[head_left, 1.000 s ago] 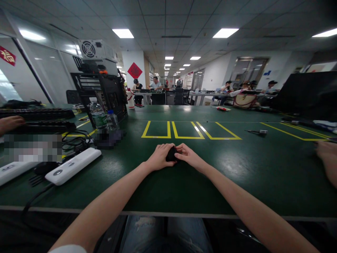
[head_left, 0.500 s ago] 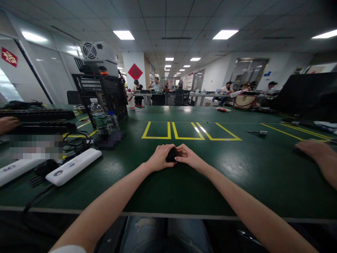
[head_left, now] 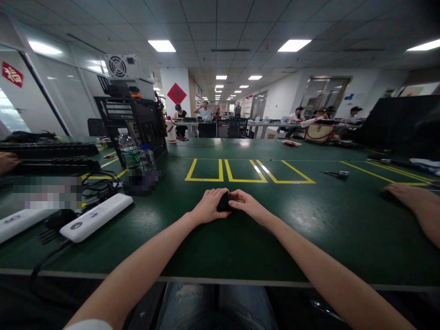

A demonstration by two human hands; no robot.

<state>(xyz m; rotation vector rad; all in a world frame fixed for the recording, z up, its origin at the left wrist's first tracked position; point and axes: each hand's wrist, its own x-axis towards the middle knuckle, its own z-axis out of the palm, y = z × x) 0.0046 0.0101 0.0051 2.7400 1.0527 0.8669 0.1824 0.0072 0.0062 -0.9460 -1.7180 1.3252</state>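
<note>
Between my two hands, at the middle of the green table, is a small black object; its kind cannot be made out. My left hand wraps round its left side, thumb below and fingers over the top. On the other side my right hand pinches its right edge with thumb and fingertips. Much of the object is hidden behind the fingers. Just beyond my hands, yellow tape outlines mark the tabletop.
Left stand a white power strip, cables, bottles and a black computer case. A thin dark tool lies right. Other people's hands appear at the right edge and left edge, the latter beside a black keyboard.
My left hand stays put on the black object, while my right fingers shift slightly against its edge. The other person's hand at right has slid inward; the one at left has drawn outward.
</note>
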